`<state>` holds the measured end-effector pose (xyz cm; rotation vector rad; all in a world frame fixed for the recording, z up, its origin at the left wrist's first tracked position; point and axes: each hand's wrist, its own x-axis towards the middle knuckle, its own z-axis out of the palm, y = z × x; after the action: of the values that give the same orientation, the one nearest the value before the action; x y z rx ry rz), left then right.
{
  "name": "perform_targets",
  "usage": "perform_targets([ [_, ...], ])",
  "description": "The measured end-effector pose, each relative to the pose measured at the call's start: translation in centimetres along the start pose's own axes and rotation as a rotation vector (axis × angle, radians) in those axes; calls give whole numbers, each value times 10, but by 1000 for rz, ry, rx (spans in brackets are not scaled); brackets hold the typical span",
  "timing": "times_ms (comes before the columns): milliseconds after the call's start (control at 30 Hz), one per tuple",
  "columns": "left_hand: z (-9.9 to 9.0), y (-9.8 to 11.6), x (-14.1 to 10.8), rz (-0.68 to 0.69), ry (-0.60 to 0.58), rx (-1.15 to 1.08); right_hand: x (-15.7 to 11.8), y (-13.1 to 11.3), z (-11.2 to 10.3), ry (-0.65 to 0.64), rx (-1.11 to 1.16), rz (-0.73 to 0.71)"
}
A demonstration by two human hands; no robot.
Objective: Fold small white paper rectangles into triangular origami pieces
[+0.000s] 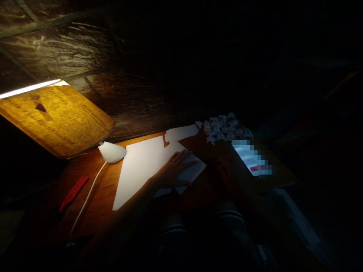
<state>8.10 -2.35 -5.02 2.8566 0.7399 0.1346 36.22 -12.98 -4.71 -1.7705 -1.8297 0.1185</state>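
Note:
My left hand (pixel 176 168) lies flat with its fingers spread, pressing on a smaller white sheet of paper (pixel 195 165) set at an angle. Beneath my forearm and beside that sheet is a larger white sheet (pixel 141 160). My right hand (pixel 227 172) rests in deep shadow near the lit phone (pixel 246 156), apart from the paper. Its fingers are too dark to make out, and so is anything they might hold. Narrow cut pieces of white paper (pixel 183 133) lie just beyond my left hand.
A lamp with a printed shade (pixel 59 117) and white base (pixel 112 152) stands at the left, its white cord (pixel 89 196) trailing forward. A red-handled tool (pixel 74 192) lies on the wooden table (pixel 98 172). Several small folded paper shapes (pixel 222 128) are heaped at the back, near a stone wall (pixel 70 49).

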Motion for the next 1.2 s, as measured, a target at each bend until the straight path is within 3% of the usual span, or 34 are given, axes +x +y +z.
perform_targets([
  [67, 0, 0, 0, 13, 3, -1, -4, 7, 2, 47, -19, 50],
  [200, -1, 1, -1, 20, 4, -4, -4, 9, 4, 13, 18, 11],
  [633, -1, 2, -1, 9, 2, -26, 37, -8, 14, -110, 72, -108],
  [867, -1, 2, -2, 24, 11, -20, 24, 1, 15, 0, -35, 4],
  [1200, 2, 1, -2, 34, 28, 3, 64, -28, 22, -195, 8, -44],
])
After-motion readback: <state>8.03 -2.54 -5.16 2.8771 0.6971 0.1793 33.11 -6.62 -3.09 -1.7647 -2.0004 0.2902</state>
